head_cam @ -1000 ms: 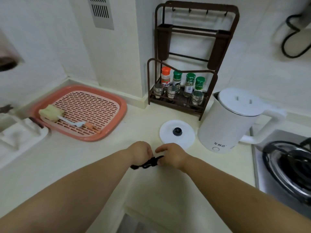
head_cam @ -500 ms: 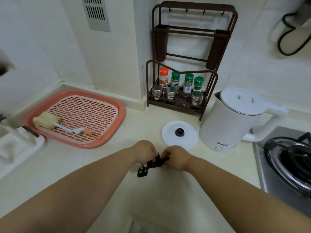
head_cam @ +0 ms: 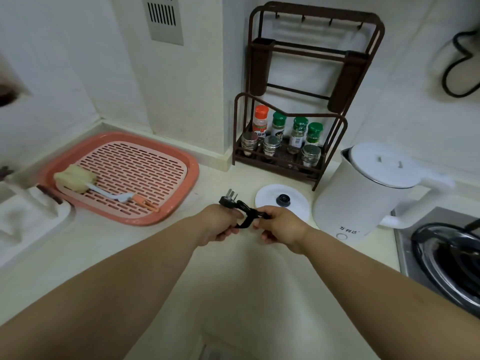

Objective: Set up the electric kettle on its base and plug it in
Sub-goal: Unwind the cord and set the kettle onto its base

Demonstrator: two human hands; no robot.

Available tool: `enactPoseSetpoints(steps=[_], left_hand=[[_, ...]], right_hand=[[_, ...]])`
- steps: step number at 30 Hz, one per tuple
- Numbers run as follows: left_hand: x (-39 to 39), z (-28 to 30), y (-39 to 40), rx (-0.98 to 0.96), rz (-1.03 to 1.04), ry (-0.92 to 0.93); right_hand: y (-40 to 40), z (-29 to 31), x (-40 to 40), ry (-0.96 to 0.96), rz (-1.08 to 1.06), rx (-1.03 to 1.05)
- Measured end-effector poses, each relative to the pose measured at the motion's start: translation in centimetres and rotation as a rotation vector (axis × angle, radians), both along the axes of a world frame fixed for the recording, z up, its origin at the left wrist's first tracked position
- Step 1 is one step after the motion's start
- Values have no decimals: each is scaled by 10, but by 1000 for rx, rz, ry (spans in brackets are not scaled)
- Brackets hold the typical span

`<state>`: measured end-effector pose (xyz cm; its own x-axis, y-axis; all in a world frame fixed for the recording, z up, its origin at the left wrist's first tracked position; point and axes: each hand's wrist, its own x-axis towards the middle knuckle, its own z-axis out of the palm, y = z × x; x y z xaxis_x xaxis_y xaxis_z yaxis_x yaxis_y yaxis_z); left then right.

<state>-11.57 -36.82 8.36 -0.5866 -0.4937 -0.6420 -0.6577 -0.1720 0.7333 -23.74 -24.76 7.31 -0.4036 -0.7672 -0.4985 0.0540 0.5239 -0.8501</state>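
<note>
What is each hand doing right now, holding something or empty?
Left hand: fingers curled round the black power cord, its plug sticking up.
Right hand: pinching the same bundled cord.

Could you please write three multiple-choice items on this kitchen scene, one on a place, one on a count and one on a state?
1. Where does the kettle stand?
A. on its base
B. on the counter, right of the base
C. in the pink tray

2. How many green-capped bottles are in the spice rack?
A. one
B. three
C. five

3. What state is the power cord in?
A. plugged into a wall socket
B. lying loose on the stove
C. bundled, held in both hands, plug free

Answers:
1. B, since the round white base lies bare on the counter with the kettle beside it.
2. B, since three green caps stand beside one orange cap.
3. C, since the left hand and right hand grip the bundle and the plug points up with bare prongs.
</note>
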Motion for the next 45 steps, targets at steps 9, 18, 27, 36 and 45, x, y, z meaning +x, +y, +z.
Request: enactPoseSetpoints(steps=[9, 18, 27, 36, 45], left_hand=[[0, 4, 5, -168, -84, 19], [3, 26, -16, -219, 307, 209], [7, -4, -30, -615, -164, -208], [4, -26, -32, -844, -344, -317], [-5, -9, -10, -805, -336, -110]], right_hand=[[-12, 2, 17, 108, -59, 38], [-5, 0, 13, 169, 109, 247], [4, 0, 6, 18, 102, 346], [10, -12, 11, 122, 154, 411], [20, 12, -31, 395, -55, 450]])
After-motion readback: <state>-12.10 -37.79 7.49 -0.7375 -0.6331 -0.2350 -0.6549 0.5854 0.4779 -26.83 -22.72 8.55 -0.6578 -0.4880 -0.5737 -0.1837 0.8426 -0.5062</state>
